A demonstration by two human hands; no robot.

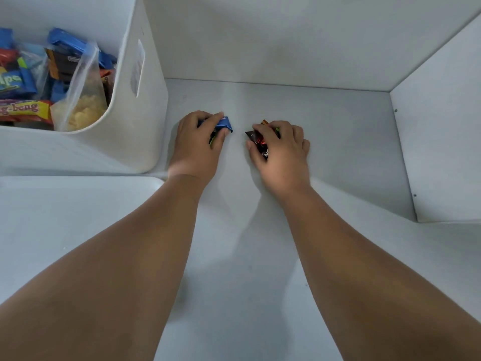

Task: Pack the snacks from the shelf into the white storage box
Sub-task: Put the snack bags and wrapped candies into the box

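On the white shelf floor [325, 131], my left hand [195, 149] grips a small blue snack packet [223, 124], with fingers over it and thumb beside it. My right hand [281, 152] grips a dark brown and red snack packet [256, 140], with an orange and green edge showing by the fingers. The two hands lie side by side, a short gap between them. The white storage box [145, 121] stands to the left of my left hand, holding several snack packs and a clear bag of pale chips [83, 100].
The shelf's back wall [273, 43] and right side wall [442, 142] close in the space. A white flat surface [65, 217] lies at the front left, below the box.
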